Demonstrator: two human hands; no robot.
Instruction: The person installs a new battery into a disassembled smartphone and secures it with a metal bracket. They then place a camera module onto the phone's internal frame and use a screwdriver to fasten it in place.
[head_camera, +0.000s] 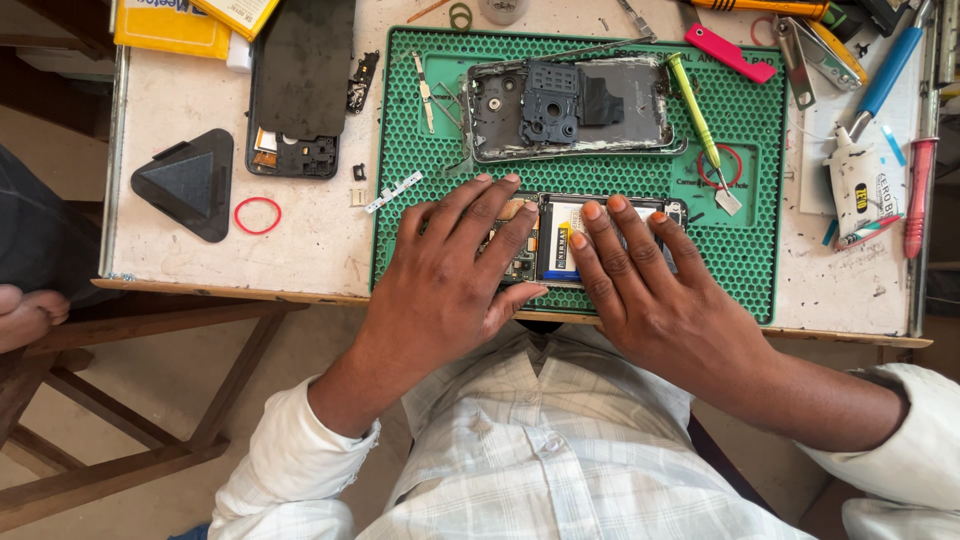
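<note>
An opened phone (556, 240) with its battery and circuit board exposed lies on the near part of a green work mat (755, 150). My left hand (455, 270) lies flat over the phone's left half, fingers spread. My right hand (640, 275) presses on its right half, fingertips on the battery and the frame. Farther back on the mat lies a removed grey phone back shell (570, 108) with a black camera bracket. A green-handled screwdriver (700, 125) rests at the mat's right beside a red ring.
On the white table left of the mat: a dark phone screen panel (300, 80), a black triangular pick holder (190, 185), a red rubber band (257, 215) and small loose parts. At right lie a glue tube (858, 190), pliers, blue and red tools. Wooden stool frame below left.
</note>
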